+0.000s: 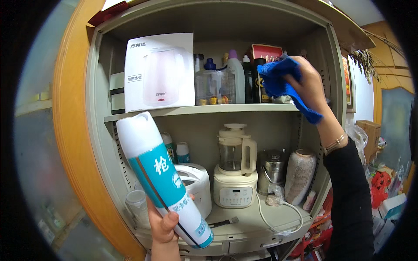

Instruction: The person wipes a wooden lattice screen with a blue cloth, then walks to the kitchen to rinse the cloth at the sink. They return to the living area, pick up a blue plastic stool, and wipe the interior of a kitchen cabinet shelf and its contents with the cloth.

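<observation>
My left hand (165, 225) grips an aerosol spray can (165, 182) with a white cap and a teal and white body that bears writing. The can is tilted, cap up and to the left, in front of the lower shelf. A blue cloth (282, 76) is bunched in my right hand (307, 81), with one end hanging down by the wrist. That hand is at the right side of the upper shelf (209, 110), in front of a red box (266, 50) and dark bottles (248, 80). The cloth partly covers what stands behind it.
A kettle box (160, 71), a clear plastic jug (215, 83) and a pale bottle (235, 76) stand on the upper shelf. Below are a white rice cooker (199, 192), a cream blender (235, 176), a steel pot (271, 173), a vase (300, 176), a brush (225, 222) and a white cord (277, 231).
</observation>
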A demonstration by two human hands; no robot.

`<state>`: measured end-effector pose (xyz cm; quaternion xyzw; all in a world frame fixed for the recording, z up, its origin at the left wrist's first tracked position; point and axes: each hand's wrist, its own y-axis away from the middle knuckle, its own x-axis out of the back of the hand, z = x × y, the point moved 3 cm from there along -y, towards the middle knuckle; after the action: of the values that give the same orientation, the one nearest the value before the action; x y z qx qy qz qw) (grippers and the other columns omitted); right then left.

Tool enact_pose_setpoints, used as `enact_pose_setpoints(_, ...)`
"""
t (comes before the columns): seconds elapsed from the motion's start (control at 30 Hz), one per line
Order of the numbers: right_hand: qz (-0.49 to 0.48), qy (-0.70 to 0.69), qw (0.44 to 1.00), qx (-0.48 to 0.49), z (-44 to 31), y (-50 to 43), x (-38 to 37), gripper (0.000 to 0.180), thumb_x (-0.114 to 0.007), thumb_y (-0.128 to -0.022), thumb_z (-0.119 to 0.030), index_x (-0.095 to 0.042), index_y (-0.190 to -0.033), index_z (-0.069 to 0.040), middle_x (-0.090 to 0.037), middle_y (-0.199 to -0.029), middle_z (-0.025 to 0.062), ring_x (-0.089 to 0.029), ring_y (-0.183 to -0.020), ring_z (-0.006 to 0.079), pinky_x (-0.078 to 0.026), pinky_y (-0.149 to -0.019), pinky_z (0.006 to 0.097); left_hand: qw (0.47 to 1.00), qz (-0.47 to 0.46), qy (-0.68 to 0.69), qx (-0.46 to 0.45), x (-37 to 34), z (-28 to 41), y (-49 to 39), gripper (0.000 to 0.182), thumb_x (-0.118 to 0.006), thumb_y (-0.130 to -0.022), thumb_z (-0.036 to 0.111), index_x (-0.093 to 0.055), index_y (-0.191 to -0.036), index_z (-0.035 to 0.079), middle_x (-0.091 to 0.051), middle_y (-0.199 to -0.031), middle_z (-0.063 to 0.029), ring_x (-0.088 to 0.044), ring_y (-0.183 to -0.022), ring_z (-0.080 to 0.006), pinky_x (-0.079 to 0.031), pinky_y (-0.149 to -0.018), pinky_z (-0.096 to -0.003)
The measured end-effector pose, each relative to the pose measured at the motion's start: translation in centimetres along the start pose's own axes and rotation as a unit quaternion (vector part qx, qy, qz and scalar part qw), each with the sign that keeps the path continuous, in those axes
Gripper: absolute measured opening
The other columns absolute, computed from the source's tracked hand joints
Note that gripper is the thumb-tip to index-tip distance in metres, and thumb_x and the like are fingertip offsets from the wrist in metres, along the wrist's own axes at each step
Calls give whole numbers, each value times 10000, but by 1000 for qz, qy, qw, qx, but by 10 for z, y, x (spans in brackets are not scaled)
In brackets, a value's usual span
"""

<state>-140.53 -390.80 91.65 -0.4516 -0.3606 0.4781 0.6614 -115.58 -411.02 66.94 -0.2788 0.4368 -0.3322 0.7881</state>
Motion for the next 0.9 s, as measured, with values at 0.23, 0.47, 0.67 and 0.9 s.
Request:
enact_pose_setpoints(0.23,-413,92,886,-190,24,9,-102,566,-575,-878,-444,-525,-1280,-49,-611,-1176,202,-566,-1121,328,-447,-941,400,995,61,-79,13,24,24,15,984,-846,-578,349,-334,-1336,-15,-577,-1074,-208,-655,-868,-289,-566,-753,-405)
enact_pose_setpoints(0.47,-510,-25,847,-150,34,2,-142,467,-518,-924,-373,-577,-1241,-35,-596,-1209,197,-559,-1116,339,-416,-965,382,988,88,-124,29,30,27,16,1016,-840,-543,401,-337,-1293,-67,-595,-983,-205,-649,-843,-277,-550,-787,-401)
enact_pose_setpoints(0.67,-540,-12,829,-147,55,-3,-147,442,-552,-903,-332,-582,-1243,-52,-598,-1206,190,-560,-1112,342,-418,-960,391,994,-89,-47,42,27,15,12,889,-822,-673,269,-327,-1346,-31,-521,-1235,-168,-546,-1095,-281,-446,-927,-401)
enact_pose_setpoints(0.9,-562,170,806,-72,56,2,-129,328,-592,-878,-281,-656,-1120,-70,-662,-1085,141,-620,-999,334,-492,-848,411,993,-69,-65,68,35,34,18,829,-835,-660,282,-406,-1290,-44,-581,-1136,-151,-583,-1029,-261,-472,-888,-385)
